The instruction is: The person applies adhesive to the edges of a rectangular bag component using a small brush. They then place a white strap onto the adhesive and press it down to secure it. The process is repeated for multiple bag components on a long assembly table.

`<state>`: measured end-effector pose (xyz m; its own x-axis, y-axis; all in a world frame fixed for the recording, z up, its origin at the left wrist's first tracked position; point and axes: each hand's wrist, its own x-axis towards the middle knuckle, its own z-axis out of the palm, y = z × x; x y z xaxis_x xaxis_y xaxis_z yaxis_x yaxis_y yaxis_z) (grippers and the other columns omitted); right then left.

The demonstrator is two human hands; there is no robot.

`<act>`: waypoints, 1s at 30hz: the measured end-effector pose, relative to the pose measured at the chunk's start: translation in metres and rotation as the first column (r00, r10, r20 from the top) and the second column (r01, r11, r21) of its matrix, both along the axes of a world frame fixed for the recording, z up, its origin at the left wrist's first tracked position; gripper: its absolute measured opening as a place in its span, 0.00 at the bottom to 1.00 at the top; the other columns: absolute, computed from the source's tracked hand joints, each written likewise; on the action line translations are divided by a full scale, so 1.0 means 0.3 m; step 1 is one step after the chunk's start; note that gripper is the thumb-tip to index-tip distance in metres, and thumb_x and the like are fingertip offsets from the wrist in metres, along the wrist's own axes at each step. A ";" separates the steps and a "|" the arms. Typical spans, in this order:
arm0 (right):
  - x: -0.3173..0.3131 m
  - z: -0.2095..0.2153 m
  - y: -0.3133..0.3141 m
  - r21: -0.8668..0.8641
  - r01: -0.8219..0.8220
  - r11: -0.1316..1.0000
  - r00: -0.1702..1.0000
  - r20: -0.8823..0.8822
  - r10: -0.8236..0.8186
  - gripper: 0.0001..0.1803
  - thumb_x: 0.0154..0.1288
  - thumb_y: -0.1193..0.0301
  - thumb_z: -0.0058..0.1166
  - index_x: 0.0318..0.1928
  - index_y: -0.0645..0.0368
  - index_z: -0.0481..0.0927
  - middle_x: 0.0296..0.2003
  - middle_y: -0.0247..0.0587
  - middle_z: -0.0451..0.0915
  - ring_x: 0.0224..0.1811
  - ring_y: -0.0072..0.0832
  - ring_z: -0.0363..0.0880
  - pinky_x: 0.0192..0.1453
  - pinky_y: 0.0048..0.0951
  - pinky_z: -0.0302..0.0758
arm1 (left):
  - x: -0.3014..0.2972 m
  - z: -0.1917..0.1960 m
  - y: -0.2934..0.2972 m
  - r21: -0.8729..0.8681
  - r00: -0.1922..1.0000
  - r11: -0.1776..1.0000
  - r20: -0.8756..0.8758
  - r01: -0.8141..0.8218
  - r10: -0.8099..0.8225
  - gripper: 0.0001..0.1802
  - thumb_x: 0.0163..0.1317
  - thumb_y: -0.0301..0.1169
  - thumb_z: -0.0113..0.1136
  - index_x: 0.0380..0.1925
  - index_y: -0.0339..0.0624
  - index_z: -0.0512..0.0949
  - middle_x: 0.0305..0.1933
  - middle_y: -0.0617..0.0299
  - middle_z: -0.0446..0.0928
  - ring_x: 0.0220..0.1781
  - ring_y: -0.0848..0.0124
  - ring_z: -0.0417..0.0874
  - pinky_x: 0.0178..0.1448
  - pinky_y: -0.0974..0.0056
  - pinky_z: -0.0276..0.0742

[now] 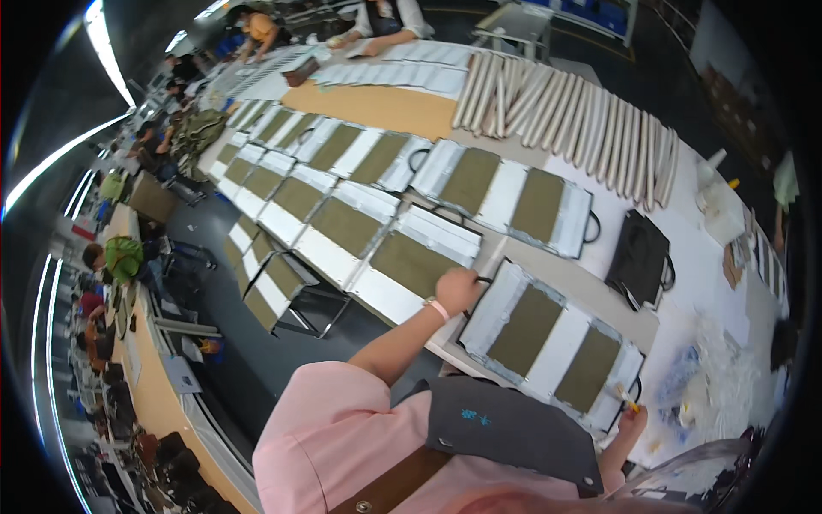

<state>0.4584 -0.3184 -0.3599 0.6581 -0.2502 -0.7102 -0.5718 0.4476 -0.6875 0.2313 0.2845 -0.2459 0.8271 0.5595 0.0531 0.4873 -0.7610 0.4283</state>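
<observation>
On the table (pixel 591 283), the left hand (pixel 458 289) grips the edge of an olive-and-white panel (pixel 555 343), fingers curled closed on it. Right hand (pixel 632 420) pinches a small yellow item (pixel 622 392) at the panel's near corner.

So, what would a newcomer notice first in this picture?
First, the long white table covered with rows of white-and-olive flat panels. Then the person's left hand resting on the edge of one panel, while the right hand holds the near corner of the closest panel. Pale rolled tubes lie fanned at the far side.
</observation>
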 end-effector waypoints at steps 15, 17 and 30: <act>-0.075 0.487 0.164 0.641 -0.005 0.767 1.000 0.015 -0.006 0.08 0.63 0.72 0.46 0.34 0.66 0.72 0.17 0.37 0.71 0.14 0.21 0.68 0.17 0.17 0.68 | -0.047 0.082 0.074 -0.593 0.968 0.805 0.213 0.021 0.132 0.14 0.63 0.34 0.54 0.44 0.36 0.77 0.24 0.63 0.74 0.25 0.75 0.73 0.30 0.69 0.69; -0.050 0.555 0.187 0.668 -0.051 0.742 0.998 0.065 0.009 0.08 0.64 0.72 0.46 0.33 0.66 0.72 0.18 0.38 0.72 0.15 0.21 0.68 0.17 0.17 0.68 | -0.029 0.064 0.113 -0.661 0.952 0.750 0.240 0.019 0.187 0.14 0.64 0.35 0.53 0.44 0.37 0.77 0.24 0.65 0.73 0.25 0.77 0.71 0.30 0.70 0.67; 0.578 0.824 0.596 0.623 -0.308 0.719 0.942 0.308 0.137 0.08 0.65 0.74 0.44 0.35 0.69 0.70 0.24 0.44 0.74 0.19 0.22 0.72 0.18 0.17 0.72 | 0.385 0.081 0.397 -0.908 0.838 0.419 0.230 0.001 0.496 0.13 0.67 0.38 0.51 0.43 0.43 0.78 0.21 0.73 0.66 0.19 0.84 0.60 0.18 0.77 0.54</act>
<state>0.6318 -0.1394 -0.1127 0.7930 0.3946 -0.4641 -0.5832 0.7117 -0.3915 0.3469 0.4037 -0.2215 0.6645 0.6847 -0.2993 0.1731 0.2485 0.9530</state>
